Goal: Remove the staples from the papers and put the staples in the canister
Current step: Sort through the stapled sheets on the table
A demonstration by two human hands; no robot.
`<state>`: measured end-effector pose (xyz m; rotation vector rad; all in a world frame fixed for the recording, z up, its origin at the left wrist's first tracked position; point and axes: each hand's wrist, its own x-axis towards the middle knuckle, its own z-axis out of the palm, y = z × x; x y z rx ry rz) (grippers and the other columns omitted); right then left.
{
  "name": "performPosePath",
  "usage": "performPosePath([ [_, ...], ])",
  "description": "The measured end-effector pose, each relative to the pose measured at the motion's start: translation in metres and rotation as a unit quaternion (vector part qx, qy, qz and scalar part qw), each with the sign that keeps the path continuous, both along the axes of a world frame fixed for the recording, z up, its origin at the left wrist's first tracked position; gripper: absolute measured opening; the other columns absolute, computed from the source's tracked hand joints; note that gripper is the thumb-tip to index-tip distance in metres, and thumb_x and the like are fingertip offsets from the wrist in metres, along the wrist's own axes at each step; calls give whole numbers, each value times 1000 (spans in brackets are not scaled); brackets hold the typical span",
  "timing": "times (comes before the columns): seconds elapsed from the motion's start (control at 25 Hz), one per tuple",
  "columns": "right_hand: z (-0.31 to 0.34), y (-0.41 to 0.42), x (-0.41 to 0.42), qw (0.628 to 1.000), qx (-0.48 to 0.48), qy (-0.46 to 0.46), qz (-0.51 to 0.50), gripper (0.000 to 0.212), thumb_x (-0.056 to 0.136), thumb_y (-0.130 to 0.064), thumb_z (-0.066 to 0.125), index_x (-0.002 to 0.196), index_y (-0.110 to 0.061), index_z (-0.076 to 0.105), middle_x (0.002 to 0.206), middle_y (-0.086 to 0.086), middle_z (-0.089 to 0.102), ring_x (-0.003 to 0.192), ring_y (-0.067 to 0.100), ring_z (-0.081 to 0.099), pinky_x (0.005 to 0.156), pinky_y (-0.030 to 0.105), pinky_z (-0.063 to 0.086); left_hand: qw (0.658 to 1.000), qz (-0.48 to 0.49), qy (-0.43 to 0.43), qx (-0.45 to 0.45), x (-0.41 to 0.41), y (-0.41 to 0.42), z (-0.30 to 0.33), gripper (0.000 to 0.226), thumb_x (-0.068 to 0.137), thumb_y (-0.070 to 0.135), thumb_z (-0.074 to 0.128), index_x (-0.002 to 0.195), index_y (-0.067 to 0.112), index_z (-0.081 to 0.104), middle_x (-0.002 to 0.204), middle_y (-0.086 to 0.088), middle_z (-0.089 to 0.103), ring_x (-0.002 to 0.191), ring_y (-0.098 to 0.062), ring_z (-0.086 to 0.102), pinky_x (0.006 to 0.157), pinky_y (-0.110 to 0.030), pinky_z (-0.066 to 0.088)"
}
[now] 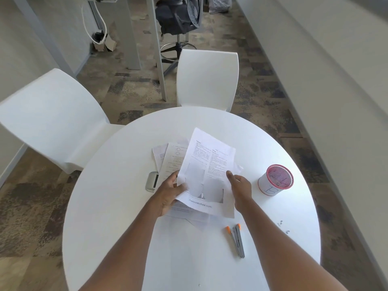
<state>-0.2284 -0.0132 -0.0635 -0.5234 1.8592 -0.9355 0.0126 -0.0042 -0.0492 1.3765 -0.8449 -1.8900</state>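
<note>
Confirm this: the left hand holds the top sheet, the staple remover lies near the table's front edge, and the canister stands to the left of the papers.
One detail is wrong. The head view shows the canister standing to the right of the papers, not the left. The rest holds: the left hand holds the top sheet, and the staple remover lies nearer the table's front edge.

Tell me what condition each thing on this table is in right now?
Top sheet: lifted, gripped by left hand.
Right hand: open, thumb against the sheet's edge.
Paper pile: loosely fanned, flat.
Canister: upright, open.
Staple remover: lying unused.
Loose staples: scattered on table.
</note>
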Motion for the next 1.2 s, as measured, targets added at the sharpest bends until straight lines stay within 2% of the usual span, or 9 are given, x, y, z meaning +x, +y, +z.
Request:
performPosePath([
  [0.08,9,-3,-2,997,-28,-72,0,31,89,-34,71,75,-13,53,72,-1,50,66,15,45,68,30,42,999,-25,20,-9,5,2,3,50,94,6,65,132,37,56,118,0,71,104,-19,67,89,-36,54],
  [0.2,13,-6,-6,992,-58,-113,24,24,88,-13,72,109,-2,67,101,10,72,86,27,67,89,47,55,996,-82,-7,-40,11,5,0,49,94,8,66,135,33,56,122,4,71,105,-11,67,94,-32,54],
  [0.32,10,-6,-15,997,-68,-41,27,26,87,-10,72,113,-3,68,103,14,72,86,30,68,86,47,57,983,-58,-161,-65,10,-1,2,34,98,25,61,132,23,61,98,2,72,78,-7,66,72,-19,51],
  [0.4,6,-6,-27,997,-75,-24,24,25,87,-11,72,111,-5,69,100,13,72,83,29,67,82,44,57,921,9,-372,-113,12,-16,-2,31,99,27,56,126,16,65,107,-4,70,92,-18,68,77,-24,49],
  [0.48,1,-8,-40,997,-74,-13,23,24,86,-12,73,109,-8,69,100,13,73,84,30,68,83,45,57,858,26,-494,-141,15,-31,-6,37,96,30,57,130,15,60,122,-10,65,113,-28,61,94,-36,48],
  [0.6,-6,-8,-53,996,-73,-19,41,26,86,-11,73,111,-6,70,101,13,74,86,31,69,83,46,57,811,-26,-575,-105,15,-53,-10,52,93,40,59,137,15,49,131,-11,56,124,-32,52,102,-45,42],
  [0.8,-10,-10,-58,993,-82,-50,66,21,87,-8,72,108,-9,70,97,10,75,86,30,71,80,42,57,753,-99,-650,-38,10,-74,-23,65,85,53,65,132,13,45,133,-10,53,126,-31,49,103,-45,36],
  [0.92,-14,-14,-54,992,-77,-67,73,16,86,-7,73,101,-11,71,96,11,75,85,31,71,82,45,58,753,-90,-651,-29,9,-78,-31,65,80,48,73,129,13,48,130,-10,53,123,-30,51,101,-43,39],
  [1.2,-15,-17,-37,989,-70,-89,96,16,86,-8,73,102,-11,72,97,11,77,84,30,72,77,42,59,839,-11,-544,-28,18,-76,-41,27,81,27,62,107,22,64,108,-3,69,102,-28,61,90,-39,49],
])
